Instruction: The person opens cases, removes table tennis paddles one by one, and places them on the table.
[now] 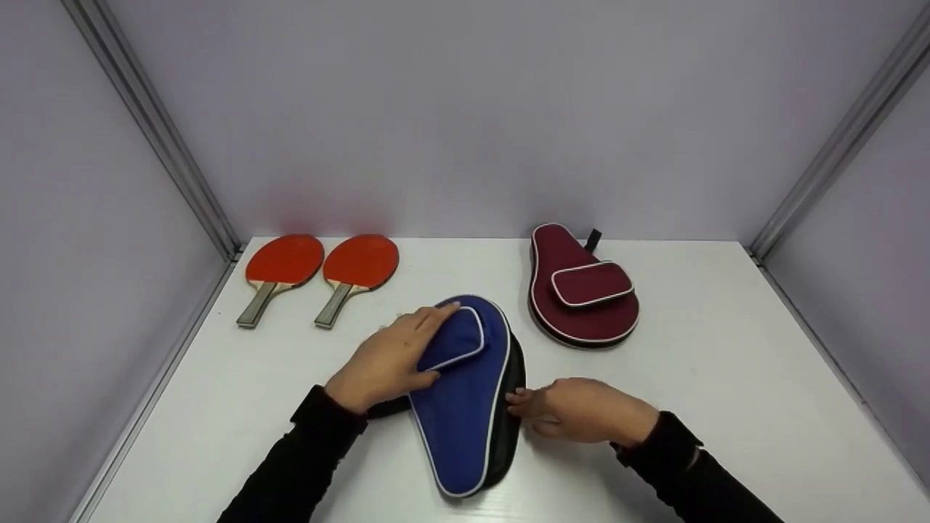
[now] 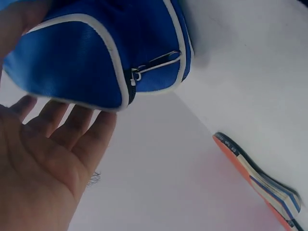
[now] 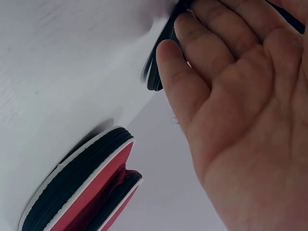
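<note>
The blue case (image 1: 454, 428) lies near, between both hands. The right hand (image 1: 581, 410) has its fingertips at the case's black right side; whether they pinch anything I cannot tell. The left hand (image 1: 396, 363) rests on the pocket (image 1: 466, 335), fingers straight, thumb spread. Far left lie two red bats (image 1: 361, 261); far right, a maroon case (image 1: 559, 254).

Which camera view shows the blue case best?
The head view: the blue case is fully in frame, partly covered. The left wrist view crops it to one end; the right wrist view shows only an edge.

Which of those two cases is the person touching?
The blue case, under the left hand; the maroon case lies untouched farther back, to the right.
</note>
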Demonstrator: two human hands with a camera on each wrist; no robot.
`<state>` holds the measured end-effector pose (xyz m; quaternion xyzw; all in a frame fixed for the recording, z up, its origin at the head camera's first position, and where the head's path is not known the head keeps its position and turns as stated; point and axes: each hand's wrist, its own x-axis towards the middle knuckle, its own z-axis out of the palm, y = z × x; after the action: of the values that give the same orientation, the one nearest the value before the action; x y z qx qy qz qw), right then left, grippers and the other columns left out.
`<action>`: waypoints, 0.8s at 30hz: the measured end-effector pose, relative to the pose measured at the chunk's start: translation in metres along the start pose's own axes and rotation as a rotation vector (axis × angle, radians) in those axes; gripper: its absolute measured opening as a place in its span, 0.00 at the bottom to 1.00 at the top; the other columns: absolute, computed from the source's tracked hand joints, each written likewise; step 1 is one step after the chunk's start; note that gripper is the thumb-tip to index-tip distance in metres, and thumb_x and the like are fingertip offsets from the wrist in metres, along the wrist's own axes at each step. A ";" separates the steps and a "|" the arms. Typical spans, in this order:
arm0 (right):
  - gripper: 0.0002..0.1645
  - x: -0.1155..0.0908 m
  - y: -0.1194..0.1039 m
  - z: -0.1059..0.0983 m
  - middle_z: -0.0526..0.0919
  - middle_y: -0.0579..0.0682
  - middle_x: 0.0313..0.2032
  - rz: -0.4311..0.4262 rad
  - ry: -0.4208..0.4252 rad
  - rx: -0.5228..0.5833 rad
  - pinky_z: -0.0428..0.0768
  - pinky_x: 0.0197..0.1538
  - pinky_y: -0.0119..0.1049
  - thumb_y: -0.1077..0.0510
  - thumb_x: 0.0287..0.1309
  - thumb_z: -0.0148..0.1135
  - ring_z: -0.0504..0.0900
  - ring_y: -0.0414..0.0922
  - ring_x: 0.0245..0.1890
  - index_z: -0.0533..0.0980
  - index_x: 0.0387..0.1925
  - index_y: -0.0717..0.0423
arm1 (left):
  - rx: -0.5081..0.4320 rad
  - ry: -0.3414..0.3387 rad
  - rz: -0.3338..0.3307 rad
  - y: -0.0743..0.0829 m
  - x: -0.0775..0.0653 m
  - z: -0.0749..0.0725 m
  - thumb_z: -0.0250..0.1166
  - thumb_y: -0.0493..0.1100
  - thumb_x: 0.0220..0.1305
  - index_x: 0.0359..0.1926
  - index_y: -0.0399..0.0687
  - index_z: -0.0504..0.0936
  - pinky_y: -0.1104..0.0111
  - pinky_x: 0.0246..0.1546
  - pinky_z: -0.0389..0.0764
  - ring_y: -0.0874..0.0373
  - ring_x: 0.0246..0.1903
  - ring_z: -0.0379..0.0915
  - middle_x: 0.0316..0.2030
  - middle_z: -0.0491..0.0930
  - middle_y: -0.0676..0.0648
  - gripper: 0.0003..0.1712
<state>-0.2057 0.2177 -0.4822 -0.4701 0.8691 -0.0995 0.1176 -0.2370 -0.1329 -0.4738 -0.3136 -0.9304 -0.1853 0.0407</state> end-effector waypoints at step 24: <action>0.20 -0.016 0.006 -0.028 0.96 0.46 0.65 0.104 0.031 -0.006 0.96 0.64 0.50 0.56 0.84 0.68 0.97 0.49 0.64 0.92 0.68 0.48 | 0.277 -0.277 0.255 0.103 -0.015 -0.005 0.80 0.62 0.78 0.86 0.55 0.79 0.60 0.83 0.83 0.57 0.82 0.80 0.82 0.82 0.52 0.44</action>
<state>-0.2107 0.2362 -0.4557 -0.4232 0.8943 -0.0978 0.1076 -0.1638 -0.0676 -0.4392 -0.4424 -0.8966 -0.0042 -0.0215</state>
